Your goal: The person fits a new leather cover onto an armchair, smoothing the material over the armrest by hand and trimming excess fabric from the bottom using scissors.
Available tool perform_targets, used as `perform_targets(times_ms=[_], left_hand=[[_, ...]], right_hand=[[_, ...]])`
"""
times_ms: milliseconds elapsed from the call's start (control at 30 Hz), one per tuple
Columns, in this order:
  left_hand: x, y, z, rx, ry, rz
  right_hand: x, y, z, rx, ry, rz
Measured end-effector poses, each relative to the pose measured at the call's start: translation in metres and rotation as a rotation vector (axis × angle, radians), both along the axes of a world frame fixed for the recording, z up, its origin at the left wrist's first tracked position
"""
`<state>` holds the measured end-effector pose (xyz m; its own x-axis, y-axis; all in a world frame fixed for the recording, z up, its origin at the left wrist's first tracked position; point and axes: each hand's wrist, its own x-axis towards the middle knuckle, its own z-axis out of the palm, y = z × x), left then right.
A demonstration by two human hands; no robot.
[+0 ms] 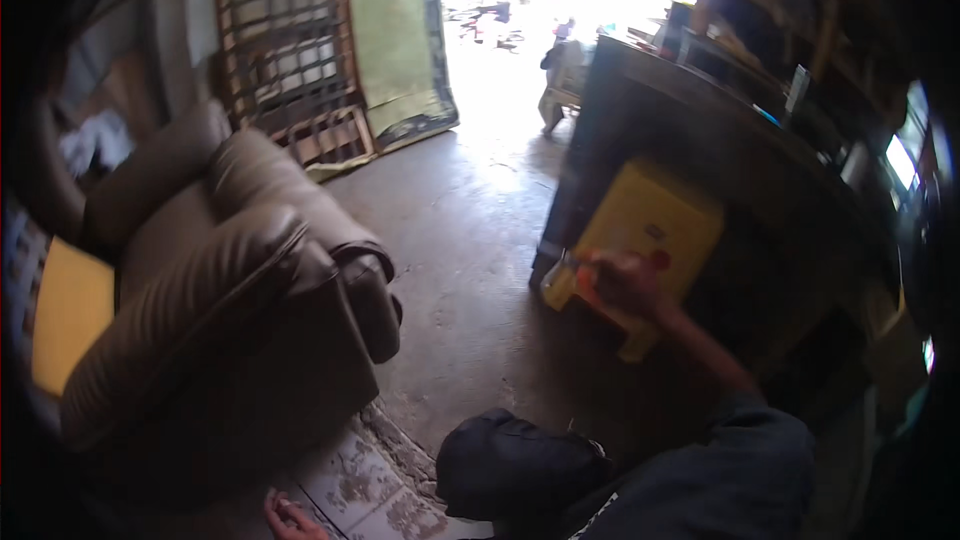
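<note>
Tool near centre, toward four o'clock, right hand's fingers wrapped round it; firm grip, slow tip control best. Blur hides its type and any contact with yellow stool, three o'clock. Left hand, seven o'clock, cut off: loosely curled, can't say if gripping.

One head-worn fisheye view looks down and forward across the floor.

A slim hand tool, blurred, orange near the grip, is held in the right hand. Its pale end points roughly toward ten o'clock.
</note>
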<state>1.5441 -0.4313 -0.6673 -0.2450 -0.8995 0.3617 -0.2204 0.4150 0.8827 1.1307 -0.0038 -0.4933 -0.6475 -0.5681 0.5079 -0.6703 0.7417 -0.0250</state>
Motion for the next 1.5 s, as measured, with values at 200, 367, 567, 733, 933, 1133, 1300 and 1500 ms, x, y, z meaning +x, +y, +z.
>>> perform_targets(times_ms=[200,367,567,733,933,1133,1300,1500], left_hand=[[-0.059,-0.001,0.121,-0.349,0.229,-0.318],[-0.074,0.009,0.189,-0.566,0.185,-0.309],[-0.088,0.045,0.271,-0.743,0.137,-0.334],[-0.119,0.073,0.387,-1.220,0.149,-0.443],[-0.156,0.126,0.373,-0.967,0.352,-0.833],[-0.153,0.100,0.337,-1.035,0.002,-0.889],[-0.134,0.063,0.317,-0.895,-0.252,-0.834],[-0.131,0.054,0.327,-0.930,-0.193,-0.776]], right_hand=[[-0.025,0.125,0.111,-0.285,0.185,-0.368],[-0.147,0.241,0.090,0.082,0.030,-0.642],[-0.073,0.056,0.116,-0.304,0.331,-0.177],[0.068,-0.193,0.157,-0.167,-0.171,0.627],[0.150,-0.245,0.143,0.463,-0.364,1.069],[0.162,-0.272,0.081,0.662,-0.455,1.337],[0.163,-0.292,0.054,0.709,-0.507,1.459],[0.157,-0.292,0.038,0.752,-0.505,1.493]])
